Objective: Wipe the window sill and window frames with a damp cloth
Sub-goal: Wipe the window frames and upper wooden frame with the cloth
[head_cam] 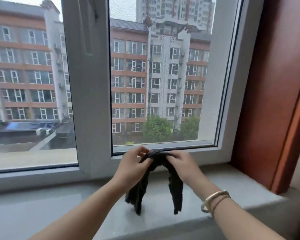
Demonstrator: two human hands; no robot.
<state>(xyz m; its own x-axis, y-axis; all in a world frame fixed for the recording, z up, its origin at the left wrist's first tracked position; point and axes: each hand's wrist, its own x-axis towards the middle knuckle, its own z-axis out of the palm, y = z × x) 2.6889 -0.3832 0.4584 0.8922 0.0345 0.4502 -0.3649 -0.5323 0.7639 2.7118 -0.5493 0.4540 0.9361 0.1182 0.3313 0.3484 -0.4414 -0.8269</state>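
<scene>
Just above the pale window sill (232, 186), both hands hold up a dark cloth (156, 181) in front of the white window frame (92, 101). The left hand (133, 163) pinches the cloth's top edge with curled fingers, and the right hand (182, 163) grips the same edge just beside it. Two ends of the cloth hang down toward the sill. A gold bracelet (213, 200) circles the right wrist. Reddish-brown wooden trim (270, 101) borders the window on the right.
</scene>
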